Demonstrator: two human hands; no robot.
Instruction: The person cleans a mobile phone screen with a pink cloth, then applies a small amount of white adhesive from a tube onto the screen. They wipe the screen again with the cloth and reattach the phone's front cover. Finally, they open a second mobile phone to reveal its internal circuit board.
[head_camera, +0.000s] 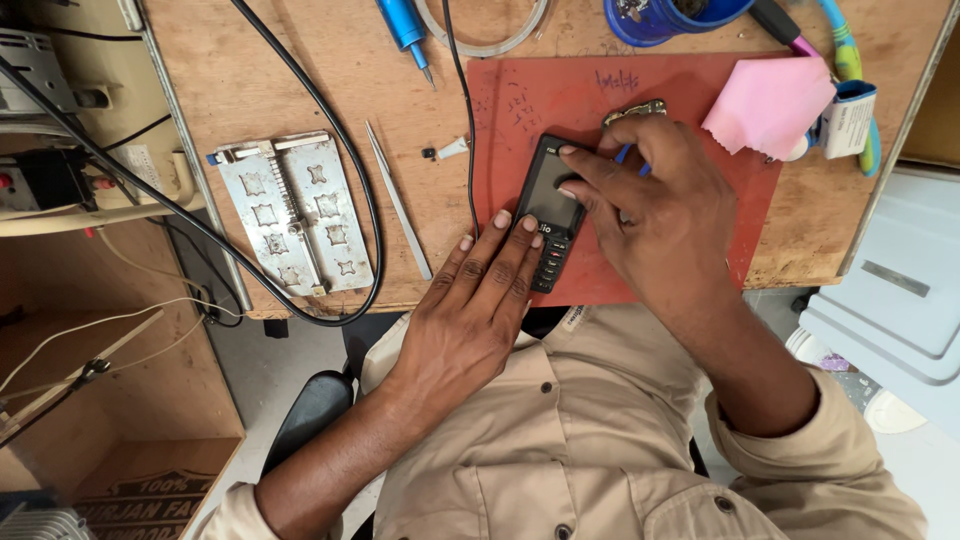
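Observation:
A black keypad phone (551, 205) lies on a red mat (530, 110) at the front of a wooden bench. My left hand (478, 300) lies flat with its fingertips pressing the phone's lower left edge and keypad. My right hand (655, 210) rests over the phone's right side, its fingertips pressing on the screen. A thin blue tool (628, 155) shows between the right hand's fingers, and a small metal part (635, 110) lies just above the knuckles.
Metal tweezers (398, 200) and a silver holder plate (292, 212) lie left of the mat, with a black cable (340, 130) looping around them. A pink cloth (768, 105), a blue cup (660, 18) and a blue screwdriver (405, 25) sit along the back. The bench's front edge (400, 303) is close to my body.

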